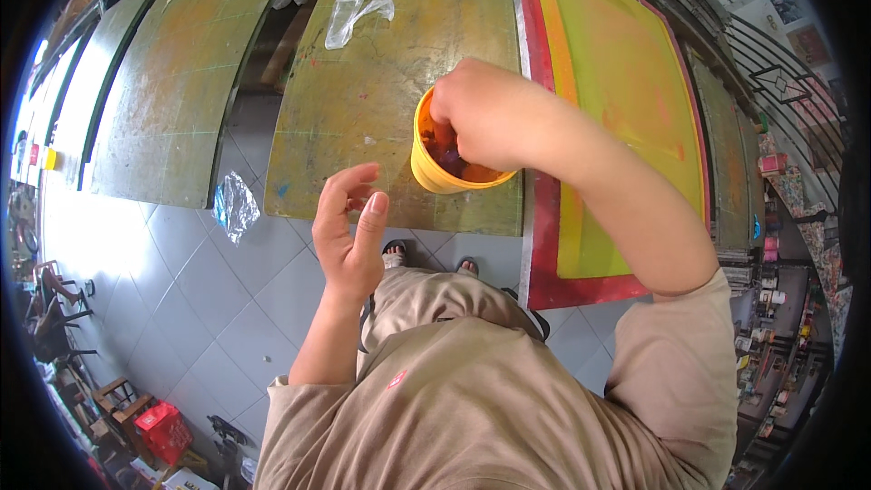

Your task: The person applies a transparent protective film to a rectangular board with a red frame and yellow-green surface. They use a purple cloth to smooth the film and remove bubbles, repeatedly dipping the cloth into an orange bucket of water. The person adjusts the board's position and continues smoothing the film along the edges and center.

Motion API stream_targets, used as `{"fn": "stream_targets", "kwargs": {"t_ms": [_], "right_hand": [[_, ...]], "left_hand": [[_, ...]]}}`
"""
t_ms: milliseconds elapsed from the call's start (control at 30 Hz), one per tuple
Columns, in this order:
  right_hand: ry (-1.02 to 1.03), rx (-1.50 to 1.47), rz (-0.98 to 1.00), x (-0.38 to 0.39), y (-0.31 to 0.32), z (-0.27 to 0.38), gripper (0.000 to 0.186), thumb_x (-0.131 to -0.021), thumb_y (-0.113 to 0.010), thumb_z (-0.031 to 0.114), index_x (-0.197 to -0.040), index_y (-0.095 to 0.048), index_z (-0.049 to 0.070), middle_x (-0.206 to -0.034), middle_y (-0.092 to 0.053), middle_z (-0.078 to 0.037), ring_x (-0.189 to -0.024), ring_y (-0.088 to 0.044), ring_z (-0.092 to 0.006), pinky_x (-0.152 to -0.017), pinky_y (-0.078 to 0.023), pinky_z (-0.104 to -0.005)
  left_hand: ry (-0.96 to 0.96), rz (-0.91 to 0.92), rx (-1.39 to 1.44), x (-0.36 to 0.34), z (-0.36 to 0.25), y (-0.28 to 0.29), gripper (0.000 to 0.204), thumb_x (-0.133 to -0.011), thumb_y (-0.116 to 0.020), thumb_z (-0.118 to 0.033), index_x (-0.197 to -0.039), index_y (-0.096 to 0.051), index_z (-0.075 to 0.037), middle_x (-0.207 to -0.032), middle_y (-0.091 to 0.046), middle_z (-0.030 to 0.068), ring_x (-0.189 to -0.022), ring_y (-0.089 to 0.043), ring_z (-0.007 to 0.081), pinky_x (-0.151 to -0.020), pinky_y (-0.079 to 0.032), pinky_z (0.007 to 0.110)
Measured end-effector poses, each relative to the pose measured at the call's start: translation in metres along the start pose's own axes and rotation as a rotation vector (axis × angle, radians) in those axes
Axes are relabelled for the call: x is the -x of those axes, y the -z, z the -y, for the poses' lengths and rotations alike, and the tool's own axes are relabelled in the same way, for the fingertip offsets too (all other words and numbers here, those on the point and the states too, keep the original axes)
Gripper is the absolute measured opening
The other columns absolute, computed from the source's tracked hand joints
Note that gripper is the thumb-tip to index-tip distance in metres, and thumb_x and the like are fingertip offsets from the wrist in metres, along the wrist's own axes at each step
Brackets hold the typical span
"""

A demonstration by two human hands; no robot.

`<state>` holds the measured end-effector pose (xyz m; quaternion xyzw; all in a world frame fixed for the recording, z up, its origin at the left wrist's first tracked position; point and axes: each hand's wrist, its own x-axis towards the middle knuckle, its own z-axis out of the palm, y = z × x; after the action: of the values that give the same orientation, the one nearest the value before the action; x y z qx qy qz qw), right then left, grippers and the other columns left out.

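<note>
A yellow bucket (446,180) stands on the worn olive-green tabletop (363,118), with dark reddish-orange stains inside it. My right hand (481,113) reaches over its rim and down into its mouth. That hand is curled, and its fingertips are hidden, so whatever they hold cannot be made out. To the left of the bucket, my left hand (349,227) hovers by the table's near edge. Its thumb and fingers are apart and slightly bent, with nothing in them. Beneath my right forearm lies a screen-printing frame (544,295) with yellow-green mesh and a red border.
Crumpled clear plastic (349,18) lies farther back on the table. A clear plastic bag (235,207) hangs by a gap between boards. More olive boards (181,82) stretch leftward. A red bag (163,431) sits at lower left, and shelves with small containers (771,345) stand at right.
</note>
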<state>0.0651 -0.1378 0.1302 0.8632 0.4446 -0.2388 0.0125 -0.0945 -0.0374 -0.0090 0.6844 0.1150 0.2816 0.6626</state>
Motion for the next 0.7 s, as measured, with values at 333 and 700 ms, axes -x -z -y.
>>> {"fn": "stream_targets", "kwargs": {"t_ms": [333, 700], "right_hand": [[0.131, -0.290, -0.379, 0.046, 0.035, -0.016, 0.017, -0.069, -0.062, 0.000, -0.084, -0.069, -0.003, -0.073, -0.067, -0.012, -0.064, -0.064, -0.0180, -0.061, -0.050, -0.0297], [0.210, -0.575, -0.595, 0.063, 0.030, -0.032, 0.015, -0.078, -0.059, 0.006, -0.089, -0.066, -0.003, -0.073, -0.064, -0.005, -0.067, -0.058, -0.0095, -0.061, -0.046, -0.0247]], "left_hand": [[-0.224, 0.100, -0.353, -0.034, -0.055, -0.005, 0.033, -0.077, -0.072, -0.013, -0.108, -0.063, -0.003, -0.105, -0.063, 0.0081, -0.085, -0.056, 0.0166, -0.077, -0.041, 0.029], [-0.024, 0.506, -0.425, -0.091, -0.100, -0.047, 0.018, -0.076, -0.067, -0.008, -0.093, -0.071, -0.003, -0.074, -0.067, 0.0094, -0.069, -0.063, 0.0142, -0.065, -0.048, 0.030]]}}
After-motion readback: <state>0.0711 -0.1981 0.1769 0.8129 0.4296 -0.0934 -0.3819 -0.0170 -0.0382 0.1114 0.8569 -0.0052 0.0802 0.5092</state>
